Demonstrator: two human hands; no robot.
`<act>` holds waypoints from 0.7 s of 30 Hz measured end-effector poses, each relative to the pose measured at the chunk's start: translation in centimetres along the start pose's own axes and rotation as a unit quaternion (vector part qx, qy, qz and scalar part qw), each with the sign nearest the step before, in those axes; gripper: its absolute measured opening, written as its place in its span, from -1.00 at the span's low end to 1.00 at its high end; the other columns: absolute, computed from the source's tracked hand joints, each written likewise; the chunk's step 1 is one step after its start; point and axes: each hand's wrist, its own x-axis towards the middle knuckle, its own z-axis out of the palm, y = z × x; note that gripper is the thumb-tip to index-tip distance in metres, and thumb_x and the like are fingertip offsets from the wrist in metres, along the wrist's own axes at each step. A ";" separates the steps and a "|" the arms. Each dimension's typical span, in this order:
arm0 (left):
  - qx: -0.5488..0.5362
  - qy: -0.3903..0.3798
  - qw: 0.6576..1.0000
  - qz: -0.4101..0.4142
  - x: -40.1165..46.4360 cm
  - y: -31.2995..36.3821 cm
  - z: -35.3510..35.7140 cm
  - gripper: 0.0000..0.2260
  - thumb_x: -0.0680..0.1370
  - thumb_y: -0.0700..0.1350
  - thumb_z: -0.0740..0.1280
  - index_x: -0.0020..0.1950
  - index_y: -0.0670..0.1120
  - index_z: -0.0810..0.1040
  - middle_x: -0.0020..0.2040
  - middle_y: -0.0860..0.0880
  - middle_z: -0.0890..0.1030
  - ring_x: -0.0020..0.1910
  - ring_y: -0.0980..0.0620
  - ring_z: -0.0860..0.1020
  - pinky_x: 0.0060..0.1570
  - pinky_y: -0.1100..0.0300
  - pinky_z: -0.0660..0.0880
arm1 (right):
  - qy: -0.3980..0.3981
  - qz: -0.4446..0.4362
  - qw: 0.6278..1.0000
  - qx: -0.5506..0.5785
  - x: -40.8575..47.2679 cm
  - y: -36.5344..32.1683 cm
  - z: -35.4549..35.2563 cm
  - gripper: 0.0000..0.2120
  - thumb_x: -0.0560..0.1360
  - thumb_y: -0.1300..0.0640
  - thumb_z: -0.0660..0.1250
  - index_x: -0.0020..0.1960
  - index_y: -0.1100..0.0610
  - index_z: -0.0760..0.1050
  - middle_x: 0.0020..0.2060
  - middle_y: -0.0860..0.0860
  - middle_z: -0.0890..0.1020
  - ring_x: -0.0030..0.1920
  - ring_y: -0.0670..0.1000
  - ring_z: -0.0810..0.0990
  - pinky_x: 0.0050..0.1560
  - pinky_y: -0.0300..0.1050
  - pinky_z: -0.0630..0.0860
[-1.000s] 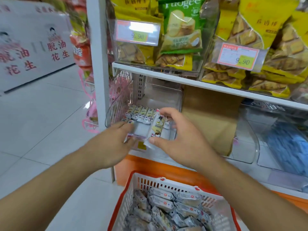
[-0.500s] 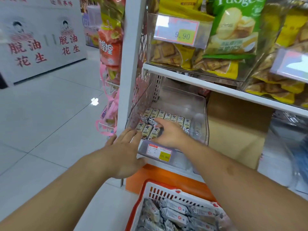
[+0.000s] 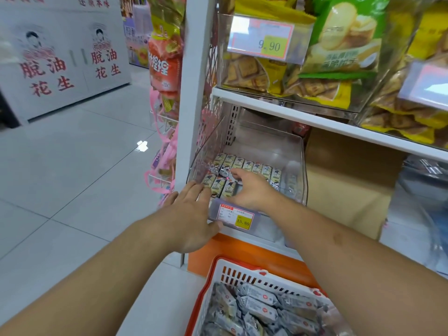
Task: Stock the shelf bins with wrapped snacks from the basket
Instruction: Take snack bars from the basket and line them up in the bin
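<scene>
Hands at the clear shelf bin (image 3: pixel 294 151), wrapped snacks going in.

Right hand (image 3: pixel 252 190) reaches over the bin's front lip, fingers bent down onto the front row of wrapped snacks (image 3: pixel 221 187); whether it pinches one cannot be told. Left hand (image 3: pixel 191 214) lies flat with fingers straight against the bin's front left corner, beside the price tag (image 3: pixel 235 217). Compared with half a second ago, both hands sit about the same. More snacks fill the basket (image 3: pixel 242 275) below.
</scene>
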 end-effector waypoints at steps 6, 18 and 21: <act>-0.011 0.007 0.999 0.047 -1.4 2.1 -0.2 -0.27 0.68 0.25 0.15 0.69 0.04 -0.17 0.70 0.04 -0.17 0.67 0.00 -0.23 0.64 -0.10 -0.11 | 0.054 -0.051 0.994 0.077 -6.3 -1.4 -4.0 -0.34 0.54 -0.07 0.52 0.56 -0.04 0.36 0.43 -0.08 0.52 0.42 -0.02 0.49 0.43 -0.02 0.44; -0.026 -0.128 0.988 0.087 -6.0 8.4 7.5 -0.28 0.68 0.23 0.19 0.70 -0.05 -0.02 0.69 -0.07 -0.04 0.66 -0.11 0.03 0.60 0.01 0.10 | 0.007 -0.037 0.995 0.092 -23.8 9.6 1.6 -0.76 0.62 0.06 0.41 0.27 -0.02 0.49 0.09 -0.13 0.55 0.10 -0.11 0.53 0.04 -0.20 0.44; -0.013 -0.185 0.982 0.025 -6.2 7.2 12.1 -0.19 0.66 0.27 0.19 0.69 -0.04 -0.19 0.69 -0.10 -0.19 0.67 -0.18 -0.08 0.61 -0.13 0.07 | -0.078 0.036 0.995 0.043 -24.8 13.1 6.2 -0.68 0.64 -0.01 0.37 0.36 0.01 0.44 0.17 -0.10 0.53 0.12 -0.06 0.55 0.18 -0.05 0.54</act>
